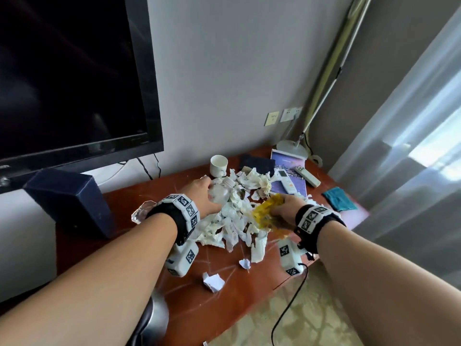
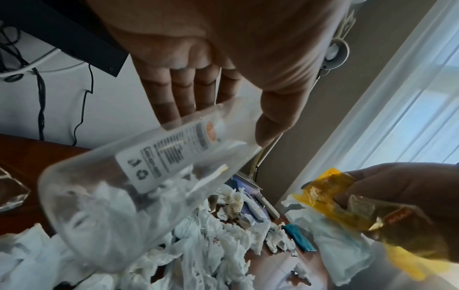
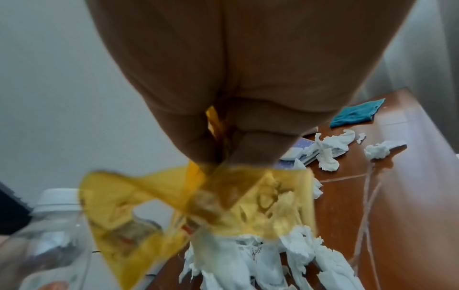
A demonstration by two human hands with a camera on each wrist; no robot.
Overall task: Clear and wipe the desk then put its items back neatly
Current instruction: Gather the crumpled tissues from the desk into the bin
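Clear plastic bottle (image 2: 119,198), its white label's print too blurred for us to read, sits gripped in our left hand (image 1: 202,196). Our right hand (image 1: 287,208) pinches a yellow wrapper (image 3: 198,206). Both hover over crumpled tissues (image 1: 234,221) on the scratched reddish-brown desk (image 1: 224,300), beside a grey wall (image 1: 224,71).

Dark television (image 1: 69,78), sheer curtain (image 1: 411,136)
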